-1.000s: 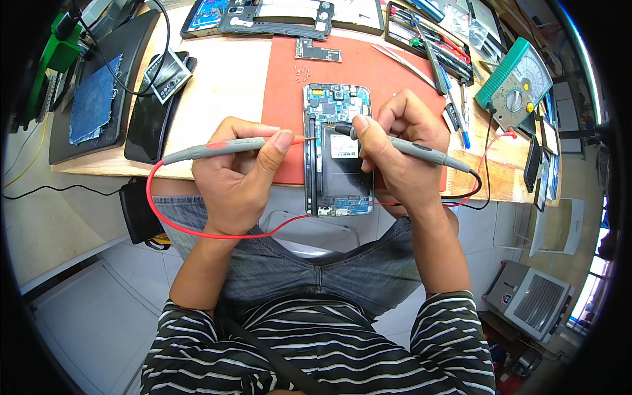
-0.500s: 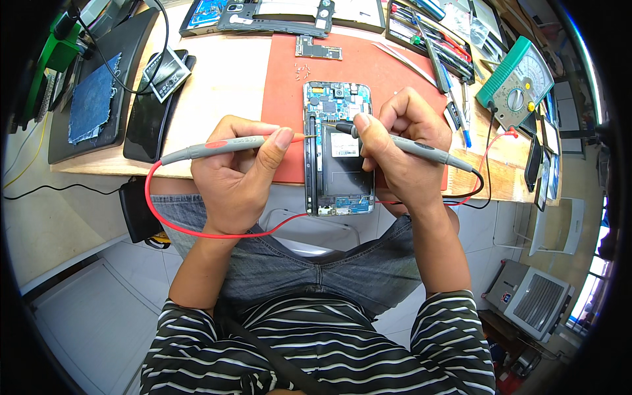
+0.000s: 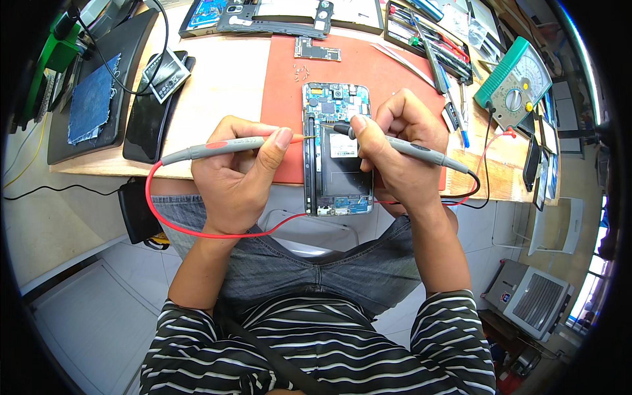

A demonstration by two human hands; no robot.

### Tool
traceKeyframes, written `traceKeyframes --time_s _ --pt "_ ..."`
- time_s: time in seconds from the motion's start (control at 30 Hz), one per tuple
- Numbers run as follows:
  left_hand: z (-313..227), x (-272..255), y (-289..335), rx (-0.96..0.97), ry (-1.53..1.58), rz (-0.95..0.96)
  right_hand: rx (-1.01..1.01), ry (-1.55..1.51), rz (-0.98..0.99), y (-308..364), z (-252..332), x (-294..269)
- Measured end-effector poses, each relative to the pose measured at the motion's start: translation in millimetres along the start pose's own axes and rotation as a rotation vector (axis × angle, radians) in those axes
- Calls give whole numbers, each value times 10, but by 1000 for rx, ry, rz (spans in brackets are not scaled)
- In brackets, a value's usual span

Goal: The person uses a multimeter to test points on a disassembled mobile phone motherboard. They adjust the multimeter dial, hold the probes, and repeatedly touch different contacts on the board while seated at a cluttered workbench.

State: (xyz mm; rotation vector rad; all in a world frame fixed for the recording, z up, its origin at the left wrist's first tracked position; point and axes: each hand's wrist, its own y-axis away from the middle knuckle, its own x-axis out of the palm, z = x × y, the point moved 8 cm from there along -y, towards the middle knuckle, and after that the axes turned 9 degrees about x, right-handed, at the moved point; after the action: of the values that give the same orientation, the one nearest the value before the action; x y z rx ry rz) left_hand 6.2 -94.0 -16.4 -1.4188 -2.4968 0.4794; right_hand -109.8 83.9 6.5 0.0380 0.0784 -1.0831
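An opened smartphone (image 3: 349,182) lies at the front edge of the red mat, its blue circuit board and black battery exposed. Pinched in my left hand (image 3: 237,174) is the red test probe (image 3: 224,145), whose tip reaches the phone's left side beside the battery. My right hand (image 3: 408,148) grips the black test probe (image 3: 421,151), pointing left toward the battery's upper end. Whether either tip touches metal is too small to tell. Both leads run to the green analog multimeter (image 3: 517,85) at the right. My right thumb and fingers cover part of the phone's right edge.
On the red mat (image 3: 283,79) lie a loose circuit board (image 3: 317,50) and tiny screws (image 3: 301,72). Tweezers (image 3: 405,64) and a tool tray (image 3: 428,43) sit at the far right. To the left are a black phone (image 3: 151,125) and a blue cloth (image 3: 94,102).
The black probe's tip has shifted very slightly in my right hand near the battery's top. The red probe and my left hand hold nearly the same place.
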Motion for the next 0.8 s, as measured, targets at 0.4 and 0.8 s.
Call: traceKeyframes --time_s 0.4,0.8 --pt "8 -11 15 -22 -42 3 12 24 -56 -9 -64 -33" --pt "31 -31 10 8 -88 -26 -144 147 43 -17 98 -8"
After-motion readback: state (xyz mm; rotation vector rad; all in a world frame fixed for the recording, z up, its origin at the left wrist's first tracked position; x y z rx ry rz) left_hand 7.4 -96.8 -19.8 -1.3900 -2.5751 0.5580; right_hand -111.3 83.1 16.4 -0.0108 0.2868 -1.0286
